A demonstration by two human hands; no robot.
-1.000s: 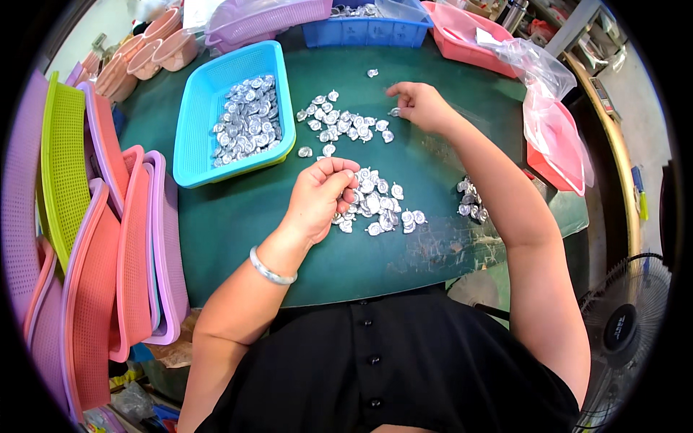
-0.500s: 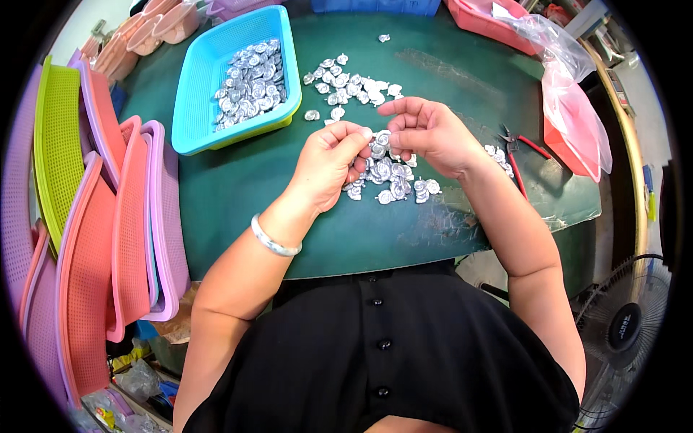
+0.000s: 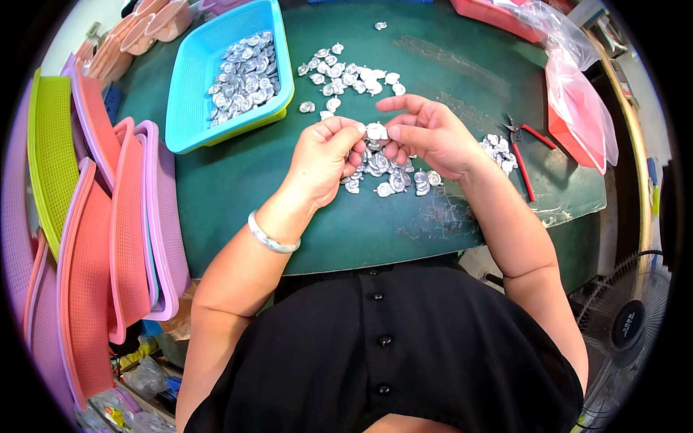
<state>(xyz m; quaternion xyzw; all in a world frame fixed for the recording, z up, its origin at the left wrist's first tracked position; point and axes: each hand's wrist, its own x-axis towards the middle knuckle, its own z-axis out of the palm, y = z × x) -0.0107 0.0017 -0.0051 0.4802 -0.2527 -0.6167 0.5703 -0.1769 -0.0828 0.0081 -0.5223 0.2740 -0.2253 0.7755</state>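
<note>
A small silvery metal piece, rose-shaped like its neighbours, is pinched between my two hands. On its left side the thumb and forefinger of my left hand close on it. My right hand grips the other side with its thumb, fingers curled beneath and the forefinger stretched out. Directly under the hands lies a pile of like metal pieces, partly hidden by the fingers. Farther off, a loose scatter of them covers the green table, and a smaller heap sits beside my right wrist.
A blue basket full of the metal pieces stands at the far left. Red-handled pliers lie on the right, near a pink tray with plastic film. Stacked coloured baskets crowd the left; a fan is at lower right.
The held metal piece now shows a brighter face and sits level between both hands. My right thumb and fingers have come in closer to it. The view has shifted slightly.
</note>
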